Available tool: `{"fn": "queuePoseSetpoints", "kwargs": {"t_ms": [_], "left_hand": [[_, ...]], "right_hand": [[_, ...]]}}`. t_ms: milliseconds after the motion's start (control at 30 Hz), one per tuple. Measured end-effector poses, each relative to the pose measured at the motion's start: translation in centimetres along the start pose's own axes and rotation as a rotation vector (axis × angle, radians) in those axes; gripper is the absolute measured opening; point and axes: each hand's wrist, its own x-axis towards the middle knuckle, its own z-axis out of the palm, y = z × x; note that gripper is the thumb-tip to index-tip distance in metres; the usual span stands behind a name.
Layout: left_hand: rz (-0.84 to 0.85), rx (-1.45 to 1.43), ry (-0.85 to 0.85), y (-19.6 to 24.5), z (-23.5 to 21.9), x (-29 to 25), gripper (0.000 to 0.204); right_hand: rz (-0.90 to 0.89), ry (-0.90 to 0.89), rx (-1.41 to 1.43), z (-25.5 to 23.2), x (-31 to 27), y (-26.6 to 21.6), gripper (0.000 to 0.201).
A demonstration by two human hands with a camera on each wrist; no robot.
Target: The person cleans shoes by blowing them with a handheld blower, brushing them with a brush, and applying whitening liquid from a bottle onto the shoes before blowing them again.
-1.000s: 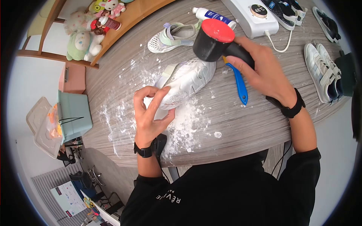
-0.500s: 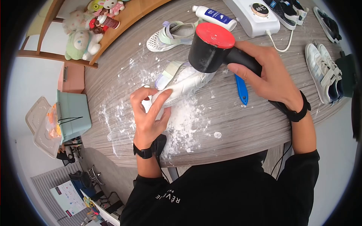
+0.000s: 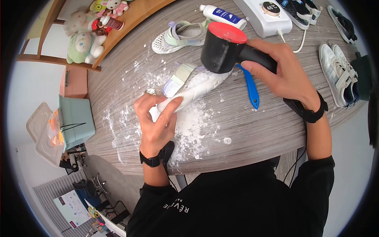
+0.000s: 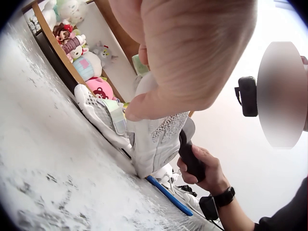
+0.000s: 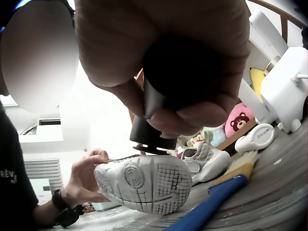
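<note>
A white shoe dusted with powder is tilted over the table, its heel pinched by the left hand. In the right wrist view the patterned sole of the shoe shows. The right hand grips the handle of a black device with a red round face, whose lower end is over the toe part and hides it. Whether device and shoe touch, I cannot tell. The brush's blue handle lies on the table just right of the shoe; its bristles show in the right wrist view.
White powder is spread on the table. Behind stand a second white shoe, a white bottle and a white box with a display. More white shoes lie at the right; a green bin stands beyond the left edge.
The shoe has rolled so its side faces the camera less and its strap shows more. The device first came down toward the front and then moved slightly back up, the right hand with it.
</note>
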Motion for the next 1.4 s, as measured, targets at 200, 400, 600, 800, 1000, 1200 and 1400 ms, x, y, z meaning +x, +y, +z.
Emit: {"fn": "queuePoseSetpoints", "kwargs": {"t_ms": [200,400,600,800,1000,1200,1400], "left_hand": [[0.045,0.029,0.034,0.0,0.3,0.0,0.058],[0.010,0.022,0.049,0.5,0.1,0.1,0.054],[0.022,0.018,0.037,0.2,0.3,-0.2,0.055],[-0.075,-0.096,0.072,0.1,0.2,0.1,0.052],[-0.054,-0.262,-0.034,-0.2,0.5,0.0,0.040],[-0.256,-0.275,0.144,-2.0,0.0,-1.3,0.027],[-0.708,-0.469,0.121,-2.6,1.1,-0.9,0.044]], "right_hand": [[0.130,0.042,-0.071,-0.4,-0.1,0.8,0.035],[0.042,-0.031,0.028,-0.3,-0.2,-0.2,0.034],[0.129,-0.015,-0.148,-0.7,-0.1,0.6,0.033],[0.043,-0.060,-0.035,-0.8,0.0,0.0,0.032],[0.014,-0.222,-0.193,-0.2,-0.4,1.0,0.034],[-0.031,-0.225,-0.201,-0.4,-0.5,1.0,0.035],[-0.212,-0.298,-0.071,-0.2,-0.8,-0.5,0.036]]}}
